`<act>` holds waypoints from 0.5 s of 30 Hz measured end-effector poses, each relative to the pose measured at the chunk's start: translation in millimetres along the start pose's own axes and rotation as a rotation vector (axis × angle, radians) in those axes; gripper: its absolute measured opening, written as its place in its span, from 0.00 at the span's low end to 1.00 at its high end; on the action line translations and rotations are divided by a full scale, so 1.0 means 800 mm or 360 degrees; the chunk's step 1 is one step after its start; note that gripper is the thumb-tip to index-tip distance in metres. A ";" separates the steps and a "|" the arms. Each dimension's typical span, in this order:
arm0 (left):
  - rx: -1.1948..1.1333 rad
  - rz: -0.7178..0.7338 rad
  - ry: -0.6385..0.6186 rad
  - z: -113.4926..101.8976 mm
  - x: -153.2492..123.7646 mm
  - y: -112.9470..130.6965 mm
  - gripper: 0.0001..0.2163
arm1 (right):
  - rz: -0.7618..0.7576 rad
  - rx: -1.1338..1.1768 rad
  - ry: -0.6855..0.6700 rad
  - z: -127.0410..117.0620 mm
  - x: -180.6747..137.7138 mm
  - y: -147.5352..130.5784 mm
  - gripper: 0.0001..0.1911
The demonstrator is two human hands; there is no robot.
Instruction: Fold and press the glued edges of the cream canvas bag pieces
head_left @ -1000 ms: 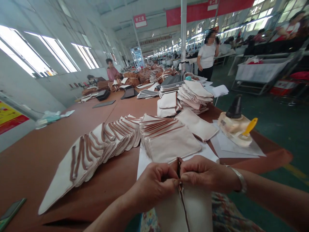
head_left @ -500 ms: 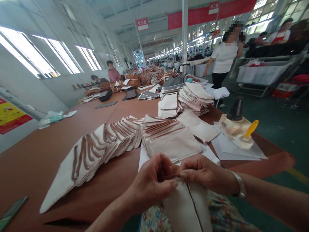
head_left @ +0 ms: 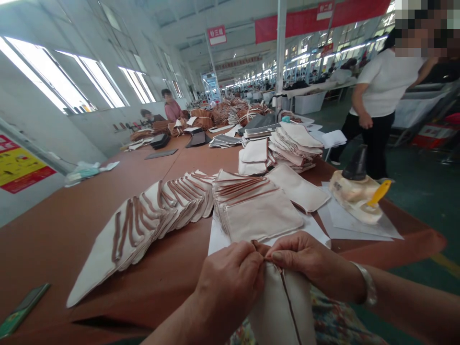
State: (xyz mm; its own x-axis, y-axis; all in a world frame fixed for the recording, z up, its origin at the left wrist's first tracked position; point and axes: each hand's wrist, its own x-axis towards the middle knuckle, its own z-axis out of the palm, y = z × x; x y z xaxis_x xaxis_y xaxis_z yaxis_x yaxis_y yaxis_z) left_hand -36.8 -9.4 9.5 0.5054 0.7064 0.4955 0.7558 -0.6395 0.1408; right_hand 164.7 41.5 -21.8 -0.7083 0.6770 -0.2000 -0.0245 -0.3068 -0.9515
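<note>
Left hand [head_left: 230, 278] and right hand [head_left: 305, 263] both pinch the top end of a cream zip pouch [head_left: 283, 306], fingertips meeting at its brown zipper [head_left: 289, 302]. Pouch hangs at table [head_left: 72, 215] edge, over the lap, just before the stacked pouches [head_left: 258, 211].

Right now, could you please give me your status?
Left hand, right hand: grips shut on cream canvas pouch with brown zip. Stacked cream pouches just beyond.

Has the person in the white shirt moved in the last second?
Yes. The person has walked nearer and rightward, away from the white pillar.
</note>
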 end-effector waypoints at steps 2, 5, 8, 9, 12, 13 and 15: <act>-0.0011 -0.0063 0.0017 0.005 -0.001 0.003 0.07 | -0.0024 -0.0028 0.0002 0.001 0.000 -0.001 0.24; -0.0013 -0.0151 -0.0046 0.010 -0.003 0.006 0.07 | -0.0081 -0.0113 -0.0017 0.004 0.001 -0.002 0.24; 0.0069 -0.0148 -0.0112 0.014 -0.004 0.009 0.07 | -0.0081 -0.0177 -0.0018 0.005 0.003 -0.002 0.25; 0.0102 -0.0120 -0.0128 0.015 -0.004 0.010 0.07 | -0.0081 -0.0187 -0.0016 0.006 0.003 -0.001 0.25; 0.0246 -0.0021 -0.0135 0.016 -0.008 0.012 0.08 | -0.0099 -0.0200 -0.0029 0.004 0.003 0.001 0.26; 0.0318 0.0020 -0.0111 0.015 -0.011 0.012 0.09 | -0.0100 -0.0193 -0.0042 0.002 0.002 0.003 0.25; 0.0482 0.0157 -0.0038 0.011 -0.018 0.011 0.10 | -0.0101 -0.0179 -0.0083 -0.003 0.001 0.006 0.24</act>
State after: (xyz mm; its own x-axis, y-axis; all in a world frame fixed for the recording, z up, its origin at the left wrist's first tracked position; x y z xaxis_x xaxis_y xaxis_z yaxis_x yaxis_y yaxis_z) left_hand -33.5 -22.8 -3.9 0.5895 0.6547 0.4731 0.7904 -0.5885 -0.1703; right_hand 165.8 41.9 -27.2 -0.7435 0.6561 -0.1289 0.0068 -0.1854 -0.9826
